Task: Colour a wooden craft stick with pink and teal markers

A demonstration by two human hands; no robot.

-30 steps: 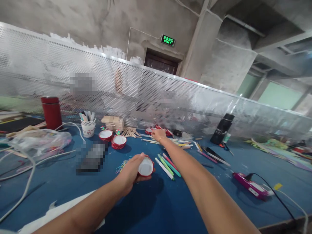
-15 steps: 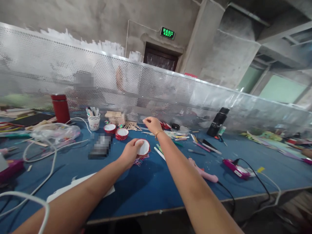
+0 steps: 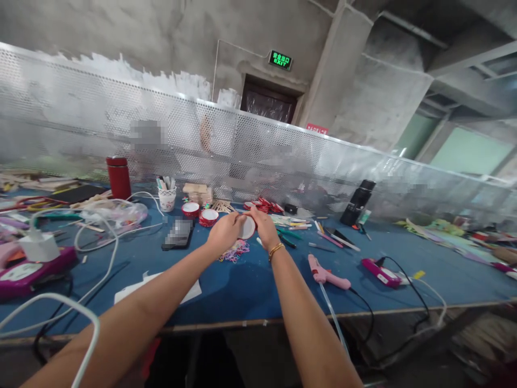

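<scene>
My left hand (image 3: pixel 225 233) is closed on the left edge of a round red-rimmed piece with a white face (image 3: pixel 246 228), held above the table. At its upper right edge, my right hand (image 3: pixel 264 226), with a gold bracelet on the wrist, has its fingers pressed against it. Fingertips of both hands meet near the top and partly hide the rim. Just below lies a small heap of colourful rubber bands (image 3: pixel 234 251). Two similar red-rimmed round pieces, a left one (image 3: pixel 190 209) and a right one (image 3: pixel 208 217), rest behind my left hand.
A pink glue gun (image 3: pixel 329 275) lies right of my arm, its cord trailing over the table's front edge. Pens in a cup (image 3: pixel 166 199), a phone (image 3: pixel 177 234), wooden sticks (image 3: pixel 222 206), a red bottle (image 3: pixel 118 179) and power strips, one purple (image 3: pixel 381 272), surround the hands. A perforated metal screen (image 3: pixel 181 140) stands behind.
My right hand has come down and toward me, from the back of the table onto the round piece. My left hand has kept hold of it. The view has shifted slightly.
</scene>
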